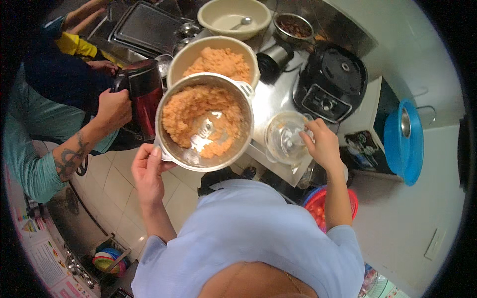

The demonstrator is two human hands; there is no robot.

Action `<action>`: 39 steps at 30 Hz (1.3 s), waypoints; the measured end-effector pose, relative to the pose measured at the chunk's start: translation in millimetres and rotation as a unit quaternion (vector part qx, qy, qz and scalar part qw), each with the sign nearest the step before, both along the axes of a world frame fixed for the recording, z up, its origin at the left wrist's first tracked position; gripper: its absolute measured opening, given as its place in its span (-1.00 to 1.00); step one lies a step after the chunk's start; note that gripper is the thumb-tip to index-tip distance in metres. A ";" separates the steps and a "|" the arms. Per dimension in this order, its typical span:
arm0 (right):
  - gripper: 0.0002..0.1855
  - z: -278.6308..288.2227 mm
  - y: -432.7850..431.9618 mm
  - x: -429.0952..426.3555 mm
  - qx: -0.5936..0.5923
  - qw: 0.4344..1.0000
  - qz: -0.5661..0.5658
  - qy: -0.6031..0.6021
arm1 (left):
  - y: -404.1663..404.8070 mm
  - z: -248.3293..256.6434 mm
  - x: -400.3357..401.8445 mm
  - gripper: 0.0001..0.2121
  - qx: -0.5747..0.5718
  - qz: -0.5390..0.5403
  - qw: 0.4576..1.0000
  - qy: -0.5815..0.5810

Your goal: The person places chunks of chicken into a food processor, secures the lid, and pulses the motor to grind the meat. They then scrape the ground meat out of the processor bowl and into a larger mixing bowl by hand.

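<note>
My left hand (pixel 151 173) grips the side handle of a metal pot (pixel 249 124), tilted so that its inside faces me. Orange mash (pixel 180 115) coats its wall, and a small raised piece shows at the bare centre of its bottom. Behind and partly hidden by the pot, a cream plastic basin (pixel 174 70) holds a mound of similar orange mash (pixel 220 61). To the right, the fingers of my right hand (pixel 323 145) are closed on a clear plastic lid (pixel 281 147) at the edge of the steel table; orange residue marks it.
At left, a co-worker's hand (pixel 115 110) holds a red and black pitcher (pixel 146 115) close to the pot. A black appliance with a dial (pixel 331 82), a steel bowl of dark food (pixel 294 28) and another cream basin (pixel 208 28) stand behind. A blue basin (pixel 404 164) leans against a box (pixel 367 111).
</note>
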State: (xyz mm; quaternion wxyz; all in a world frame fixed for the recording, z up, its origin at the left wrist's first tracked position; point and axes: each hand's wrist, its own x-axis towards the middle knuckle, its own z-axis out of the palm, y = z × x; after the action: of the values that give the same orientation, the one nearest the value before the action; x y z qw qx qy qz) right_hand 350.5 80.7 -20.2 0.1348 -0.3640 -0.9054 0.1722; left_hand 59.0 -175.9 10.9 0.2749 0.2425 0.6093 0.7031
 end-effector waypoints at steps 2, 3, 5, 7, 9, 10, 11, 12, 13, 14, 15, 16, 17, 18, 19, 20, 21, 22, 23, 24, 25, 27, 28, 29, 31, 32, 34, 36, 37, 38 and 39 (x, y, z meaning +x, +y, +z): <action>-0.73 14.4 4.0 -8.2 0.018 0.999 0.006 -0.048 | 2.2 2.6 -3.9 -0.87 -0.003 -0.015 0.999 -0.029; -0.73 23.0 6.7 -11.7 0.035 0.998 0.017 -0.053 | 3.9 5.0 -4.0 -0.87 -0.007 -0.004 0.999 -0.033; -0.74 43.1 21.6 -30.3 0.087 0.995 0.035 -0.030 | 5.2 5.4 -8.0 -0.87 0.001 -0.001 0.999 -0.036; -0.76 67.4 44.6 -62.0 0.193 0.979 0.058 -0.036 | 4.3 8.0 -14.0 -0.87 0.003 0.004 0.999 -0.036; -0.78 75.2 71.1 -81.4 0.177 0.978 0.111 -0.001 | -2.2 -1.8 0.1 -0.87 0.024 0.012 0.999 -0.023; -0.81 83.7 85.8 -104.9 0.157 0.981 0.113 -0.024 | -4.3 -3.6 2.6 -0.86 0.027 0.017 0.999 -0.026; -0.82 85.4 105.6 -129.5 0.140 0.984 0.112 -0.020 | -3.5 -7.3 0.8 -0.86 0.034 0.017 0.999 -0.019; -0.82 80.8 131.3 -157.3 0.139 0.984 0.109 -0.031 | -3.1 -7.9 -0.3 -0.86 0.041 0.017 0.999 -0.014; -0.81 70.2 157.6 -185.6 0.141 0.981 0.132 0.024 | -2.1 -8.3 -1.0 -0.86 0.045 0.022 0.998 -0.028; -0.79 49.4 195.2 -218.2 0.106 0.985 0.132 0.019 | -1.5 -10.6 -3.2 -0.86 0.050 0.025 0.998 -0.043; -0.76 37.5 209.0 -249.9 0.078 0.993 0.082 -0.016 | -3.3 -11.3 -5.5 -0.88 0.060 0.024 0.997 -0.050; -0.76 26.6 222.3 -275.8 0.070 0.994 0.059 -0.057 | -3.5 -11.9 -6.7 -0.88 0.064 0.024 0.996 -0.050; -0.77 9.0 241.5 -297.6 0.023 0.994 0.081 -0.062 | -3.0 -11.3 -7.1 -0.89 0.056 0.028 0.996 -0.064; -0.79 -13.8 259.6 -315.6 0.012 0.995 0.063 -0.076 | -0.2 -10.5 -8.5 -0.89 0.051 0.029 0.995 -0.076; -0.79 -26.8 261.0 -333.8 -0.077 0.993 -0.001 -0.085 | 1.7 -8.4 -8.0 -0.87 0.013 0.058 0.996 -0.068; -0.76 -49.2 280.5 -344.9 -0.082 0.990 0.002 -0.112 | 3.3 -7.0 -10.7 -0.87 0.024 0.051 0.996 -0.064; -0.72 -62.9 275.7 -356.6 -0.063 0.992 -0.027 -0.107 | 1.0 -5.2 -13.4 -0.87 0.008 0.042 0.997 -0.066; -0.72 -74.8 268.3 -364.2 -0.124 0.983 -0.058 -0.126 | -3.9 4.3 -17.5 -0.86 -0.021 0.031 0.997 -0.069; -0.72 -79.3 265.3 -369.2 -0.178 0.969 -0.087 -0.147 | -2.4 11.4 -18.9 -0.86 -0.022 0.033 0.997 -0.068; -0.72 -83.2 262.3 -369.8 -0.181 0.969 -0.086 -0.146 | 0.3 17.5 -18.8 -0.86 -0.036 0.032 0.995 -0.087; -0.72 -85.7 259.9 -368.8 -0.185 0.965 -0.101 -0.157 | 2.5 21.4 -21.2 -0.86 -0.049 0.031 0.993 -0.106; -0.73 -94.4 268.9 -367.6 -0.192 0.959 -0.121 -0.170 | 4.4 27.8 -30.9 -0.87 -0.041 -0.001 0.992 -0.118; -0.71 -107.5 277.4 -367.5 -0.213 0.953 -0.157 -0.150 | 6.6 31.4 -35.7 -0.88 -0.029 -0.032 0.991 -0.129; -0.70 -115.1 277.9 -366.7 -0.231 0.945 -0.189 -0.134 | 7.9 32.6 -35.3 -0.88 -0.029 -0.036 0.988 -0.147; -0.78 -127.1 283.2 -364.6 -0.226 0.942 -0.214 -0.126 | 10.0 31.1 -37.1 -0.89 -0.040 -0.039 0.988 -0.146; -0.84 -128.1 284.6 -366.1 -0.217 0.941 -0.237 -0.109 | 10.1 28.4 -38.9 -0.89 -0.046 -0.043 0.989 -0.135; -0.83 -125.0 299.9 -370.1 -0.211 0.948 -0.214 -0.100 | 12.7 23.6 -47.6 -0.89 -0.062 -0.049 0.992 -0.103; -0.85 -99.9 298.9 -367.2 -0.285 0.943 -0.171 -0.022 | 22.2 22.3 -48.2 -0.88 -0.071 -0.033 0.991 -0.107; -0.85 -86.0 297.9 -363.4 -0.326 0.933 -0.152 0.016 | 31.6 26.0 -48.3 -0.88 -0.064 -0.033 0.991 -0.117; -0.86 -46.9 272.8 -371.9 -0.218 0.965 -0.129 -0.066 | 40.8 28.5 -43.4 -0.86 -0.076 0.012 0.990 -0.119; -0.84 -15.0 260.6 -359.3 -0.233 0.970 -0.074 -0.009 | 44.0 25.8 -45.6 -0.86 -0.063 -0.007 0.993 -0.105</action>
State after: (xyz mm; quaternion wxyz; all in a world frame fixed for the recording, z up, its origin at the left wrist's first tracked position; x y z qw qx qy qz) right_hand -8.8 341.3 -35.2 0.0501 -0.4527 -0.8121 0.3648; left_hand 13.4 -131.8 36.6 0.3564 0.1539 0.6187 0.6830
